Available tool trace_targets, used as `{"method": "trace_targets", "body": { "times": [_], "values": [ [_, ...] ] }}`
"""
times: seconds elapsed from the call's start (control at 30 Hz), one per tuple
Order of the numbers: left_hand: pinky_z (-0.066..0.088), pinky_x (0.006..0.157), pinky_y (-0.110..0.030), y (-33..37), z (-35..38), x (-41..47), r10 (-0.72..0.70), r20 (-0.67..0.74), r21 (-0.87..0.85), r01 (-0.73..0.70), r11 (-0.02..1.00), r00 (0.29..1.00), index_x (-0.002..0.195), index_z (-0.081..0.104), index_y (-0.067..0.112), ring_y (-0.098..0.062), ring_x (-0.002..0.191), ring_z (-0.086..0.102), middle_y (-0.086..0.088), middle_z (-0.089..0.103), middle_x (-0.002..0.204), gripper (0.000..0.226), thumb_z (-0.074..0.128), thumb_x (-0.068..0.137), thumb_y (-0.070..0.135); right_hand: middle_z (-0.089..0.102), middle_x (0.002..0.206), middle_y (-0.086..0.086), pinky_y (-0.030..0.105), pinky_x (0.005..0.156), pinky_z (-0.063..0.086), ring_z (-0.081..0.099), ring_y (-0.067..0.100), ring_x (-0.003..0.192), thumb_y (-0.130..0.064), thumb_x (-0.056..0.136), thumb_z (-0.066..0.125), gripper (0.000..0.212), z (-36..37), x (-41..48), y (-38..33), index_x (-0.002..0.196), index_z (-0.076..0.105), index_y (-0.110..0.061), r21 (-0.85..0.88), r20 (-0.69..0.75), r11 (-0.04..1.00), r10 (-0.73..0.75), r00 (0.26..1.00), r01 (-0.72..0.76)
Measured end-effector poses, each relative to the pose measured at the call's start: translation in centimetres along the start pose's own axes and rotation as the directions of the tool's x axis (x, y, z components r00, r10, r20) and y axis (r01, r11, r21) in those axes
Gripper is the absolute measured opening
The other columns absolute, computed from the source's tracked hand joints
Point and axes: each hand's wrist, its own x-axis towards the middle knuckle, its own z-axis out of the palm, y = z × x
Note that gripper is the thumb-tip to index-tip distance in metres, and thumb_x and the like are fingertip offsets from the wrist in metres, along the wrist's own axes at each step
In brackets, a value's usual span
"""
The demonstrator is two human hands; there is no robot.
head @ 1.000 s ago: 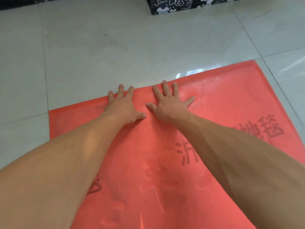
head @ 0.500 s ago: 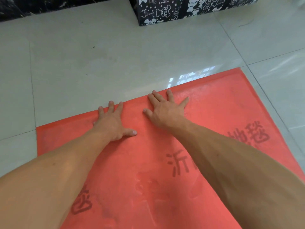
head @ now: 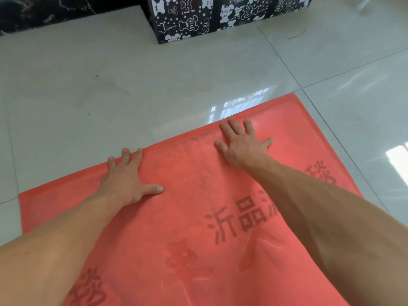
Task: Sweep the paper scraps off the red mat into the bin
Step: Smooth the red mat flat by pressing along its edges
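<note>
hands: parted since the earlier frames, when they lay side by side at the middle of the mat's far edge; now well apart along that edge.

left hand (head: pixel 127 180): flat, palm down, fingers straight and a little spread, tips at the far edge toward the left corner, thumb stretched out to the right. holds nothing.

right hand (head: pixel 242 149): flat, palm down, fingers splayed wide, tips at the far edge toward the right corner. holds nothing.

thin red rectangular mat (head: pixel 183 219): lies on pale glossy floor tiles (head: pixel 110 85); dark printed characters (head: pixel 238 217) across its middle; faint pale streaks between the hands.

paper scraps: none to be made out on the visible mat, nor on the floor beyond its far edge.

bin: not identifiable. black box with white bear print (head: pixel 187 18) stands on the floor well beyond the far edge; cannot tell whether it serves as the bin.

step in hand, as judged: an outward wipe along the far edge, late in the task.

handling notes: keep palms flat and pressure light, so the thin mat neither rucks nor slides on the glossy tiles; carry each stroke right past the corner; check the near part hidden under the forearms.
</note>
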Motion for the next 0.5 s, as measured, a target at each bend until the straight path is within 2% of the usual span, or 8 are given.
{"method": "trace_targets", "body": {
  "times": [0.3,0.5],
  "values": [
    [0.021,0.114,-0.06,0.2,0.0,-0.1,-0.002,-0.002,-0.002,0.002,1.0,1.0,0.153,-0.007,0.034,-0.04,0.146,-0.008,0.001,-0.011,0.162,0.127,0.074,0.062,0.069,-0.004,0.16,-0.022,0.083,0.095,0.008,-0.013,0.017,0.148,-0.068,0.093,0.019,0.062,0.2,0.5,0.4,0.15,0.005,-0.048,0.014,-0.014,1.0,-0.002,1.0,0.003],
    [0.021,0.114,-0.06,-0.1,0.1,-0.1,-0.003,-0.008,-0.014,0.003,1.0,1.0,0.153,-0.007,0.035,-0.039,0.146,-0.009,0.002,-0.011,0.162,0.127,0.074,0.061,0.069,0.0,0.16,-0.023,0.085,0.093,0.003,-0.016,0.027,0.148,-0.067,0.093,0.018,0.058,-0.3,1.4,1.5,0.149,0.01,-0.05,0.043,-0.036,0.996,0.086,0.996,-0.084]
  ]
}}
